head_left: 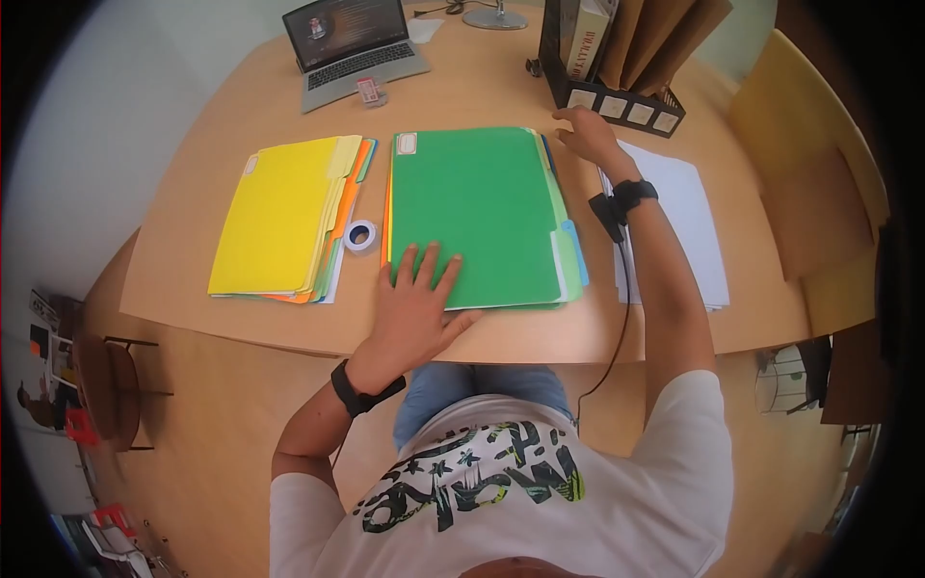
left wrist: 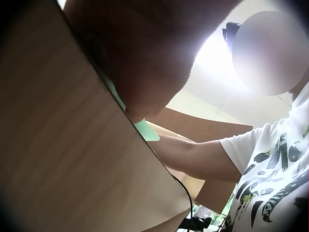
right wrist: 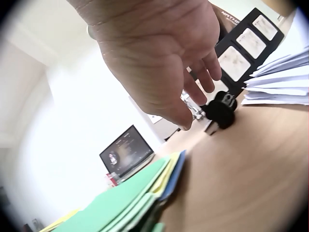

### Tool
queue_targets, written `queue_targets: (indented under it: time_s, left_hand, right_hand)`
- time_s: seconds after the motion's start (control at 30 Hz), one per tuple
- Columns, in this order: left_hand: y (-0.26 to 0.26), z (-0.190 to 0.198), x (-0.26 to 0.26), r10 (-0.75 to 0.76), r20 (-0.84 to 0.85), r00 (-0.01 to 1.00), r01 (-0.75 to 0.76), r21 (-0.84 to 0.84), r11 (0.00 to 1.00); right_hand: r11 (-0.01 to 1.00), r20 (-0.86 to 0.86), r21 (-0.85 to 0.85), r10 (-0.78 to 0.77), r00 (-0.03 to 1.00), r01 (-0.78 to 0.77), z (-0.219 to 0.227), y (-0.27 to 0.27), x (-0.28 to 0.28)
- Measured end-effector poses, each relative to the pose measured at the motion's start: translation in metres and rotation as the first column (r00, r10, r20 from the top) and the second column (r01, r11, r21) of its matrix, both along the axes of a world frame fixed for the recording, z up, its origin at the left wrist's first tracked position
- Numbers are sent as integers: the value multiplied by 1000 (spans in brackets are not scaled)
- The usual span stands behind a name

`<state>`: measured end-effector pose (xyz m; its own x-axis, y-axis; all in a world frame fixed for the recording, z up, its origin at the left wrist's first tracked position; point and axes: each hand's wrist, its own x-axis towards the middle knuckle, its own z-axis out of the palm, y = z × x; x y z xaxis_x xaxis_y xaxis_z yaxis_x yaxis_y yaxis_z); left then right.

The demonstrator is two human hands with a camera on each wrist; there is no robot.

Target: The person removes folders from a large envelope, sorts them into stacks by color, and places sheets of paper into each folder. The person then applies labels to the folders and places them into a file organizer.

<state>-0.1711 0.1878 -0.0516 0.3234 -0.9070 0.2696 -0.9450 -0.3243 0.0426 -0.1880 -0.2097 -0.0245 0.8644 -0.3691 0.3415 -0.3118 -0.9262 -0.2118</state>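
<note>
The left hand (head_left: 414,306) lies with spread fingers on the lower left corner of a green folder (head_left: 472,212), top of a stack. In the left wrist view that hand (left wrist: 140,63) is dark, at the table edge. My right hand (head_left: 590,138) hovers beyond the stack's upper right corner, near the black desk organizer (head_left: 626,108), holding nothing. From the right wrist view, the same hand (right wrist: 164,58) has loosely bent fingers above a black round object (right wrist: 221,112), apart from the green folders (right wrist: 116,198); whether it touches that object I cannot tell.
Left of the green stack are a yellow folder stack (head_left: 279,217) and a tape roll (head_left: 360,236). White papers (head_left: 674,222) lie under the right forearm. A laptop (head_left: 356,58) stands at the back left, a small red-and-white item (head_left: 369,91) before it. A cable (head_left: 628,289) hangs from the right wrist.
</note>
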Motion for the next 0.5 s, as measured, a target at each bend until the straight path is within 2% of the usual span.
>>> queue_targets:
  time_s: [0.03,0.1,0.13,0.17,0.23,0.3,0.33,0.4,0.5]
  left_hand:
    - [0,0,0,1,20,1000,-1,9,1000]
    - [2,3,4,-19,-23,1000,19,22,1000]
    - [2,6,8,-34,-46,998,35,30,999]
    - [2,11,17,14,-56,998,-14,2,1000]
    - [5,26,52,100,-84,991,-104,-47,993]
    - [12,41,85,190,-40,981,-190,6,982]
    - [12,45,93,246,-27,969,-242,117,963]
    - [12,54,105,356,23,934,-344,326,881]
    - [13,44,126,261,-158,952,-211,275,938]
  right_hand:
    - [999,16,41,20,1000,-21,7,13,3]
    - [963,-16,139,234,972,-229,16,40,13]
    - [925,-60,174,351,934,-337,28,64,12]
    - [875,-99,214,461,882,-434,37,84,13]
    - [811,-250,236,583,773,-535,40,116,22]
    - [810,-369,233,586,722,-539,44,147,25]
    - [808,-425,228,585,691,-544,46,158,28]
    - [806,-416,213,587,695,-553,44,174,37]
    - [823,-338,222,567,751,-522,43,192,53]
